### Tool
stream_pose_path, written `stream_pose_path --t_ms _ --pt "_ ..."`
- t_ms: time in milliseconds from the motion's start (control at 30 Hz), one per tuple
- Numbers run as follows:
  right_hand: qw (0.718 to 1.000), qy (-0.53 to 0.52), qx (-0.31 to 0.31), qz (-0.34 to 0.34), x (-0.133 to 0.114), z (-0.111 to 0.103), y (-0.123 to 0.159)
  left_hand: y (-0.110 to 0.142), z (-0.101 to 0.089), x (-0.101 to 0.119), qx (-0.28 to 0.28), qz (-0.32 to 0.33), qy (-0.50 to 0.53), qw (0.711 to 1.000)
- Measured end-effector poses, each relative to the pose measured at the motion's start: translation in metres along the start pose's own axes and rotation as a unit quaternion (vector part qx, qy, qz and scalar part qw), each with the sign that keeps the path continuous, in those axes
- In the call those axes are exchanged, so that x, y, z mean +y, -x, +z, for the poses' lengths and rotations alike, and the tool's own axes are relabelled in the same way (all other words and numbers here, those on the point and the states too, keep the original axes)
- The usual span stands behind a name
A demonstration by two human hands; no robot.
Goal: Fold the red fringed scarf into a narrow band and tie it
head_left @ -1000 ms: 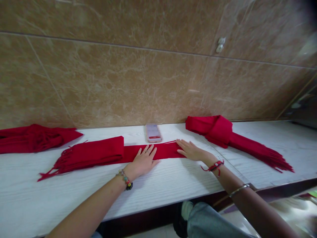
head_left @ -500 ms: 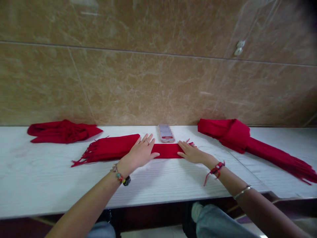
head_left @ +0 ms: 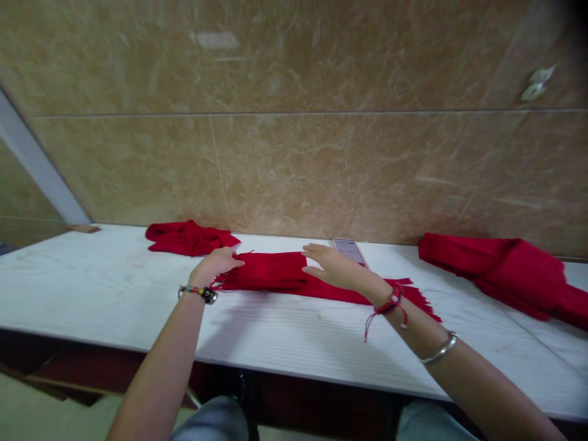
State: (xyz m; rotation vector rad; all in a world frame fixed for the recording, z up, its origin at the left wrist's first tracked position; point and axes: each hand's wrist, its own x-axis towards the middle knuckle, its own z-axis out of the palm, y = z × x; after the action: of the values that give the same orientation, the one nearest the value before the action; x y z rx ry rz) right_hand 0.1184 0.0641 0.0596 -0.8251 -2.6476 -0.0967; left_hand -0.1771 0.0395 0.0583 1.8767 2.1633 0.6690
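Note:
A red fringed scarf (head_left: 271, 272) lies folded in a long strip on the white tabletop, with a thicker folded section on the left and a thinner length running right to a fringed end. My left hand (head_left: 215, 264) is at the left fringed end, thumb and fingers closing on its edge; the fingertips are partly hidden. Over the thinner length, just right of the fold, my right hand (head_left: 337, 268) is held with fingers stretched and thumb apart, holding nothing. A phone (head_left: 350, 250) lies behind my right hand, partly covered by it.
Against the tiled wall at the back left lies a bunched red scarf (head_left: 190, 237). Another red scarf (head_left: 505, 269), loosely folded, is on the right. The white table (head_left: 294, 343) has its front edge close to my legs.
My view has swung left. My left hand has slid from the middle of the scarf to its left fringed end. My right hand has moved leftward along the scarf, beside the fold.

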Motion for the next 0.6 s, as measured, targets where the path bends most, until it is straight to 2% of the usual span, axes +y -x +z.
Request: stream_pose_path --t_ms 133,233,300,367,467,600 --pt "0.999 -0.040 -0.010 -0.022 -0.050 0.011 -0.050 0.001 -0.001 0.005 0.014 -0.003 -0.007 1.000" --pt "0.997 -0.069 -0.006 -0.021 -0.076 0.025 -0.071 0.003 -0.005 0.008 0.012 0.022 0.035 0.999" --pt "0.998 -0.070 0.008 0.003 -0.089 0.034 -0.079 0.005 -0.008 0.009 0.001 0.028 0.100 0.995" --pt "0.997 -0.056 0.024 0.045 -0.098 0.041 -0.083 0.007 -0.010 0.011 -0.009 0.021 0.196 0.980" --pt "0.994 -0.041 0.049 0.094 -0.105 0.044 -0.084 0.009 -0.011 0.014 -0.016 -0.002 0.332 0.943" --pt "0.986 -0.087 0.065 0.124 -0.102 0.040 -0.082 0.008 -0.007 0.020 -0.012 -0.028 0.423 0.905"
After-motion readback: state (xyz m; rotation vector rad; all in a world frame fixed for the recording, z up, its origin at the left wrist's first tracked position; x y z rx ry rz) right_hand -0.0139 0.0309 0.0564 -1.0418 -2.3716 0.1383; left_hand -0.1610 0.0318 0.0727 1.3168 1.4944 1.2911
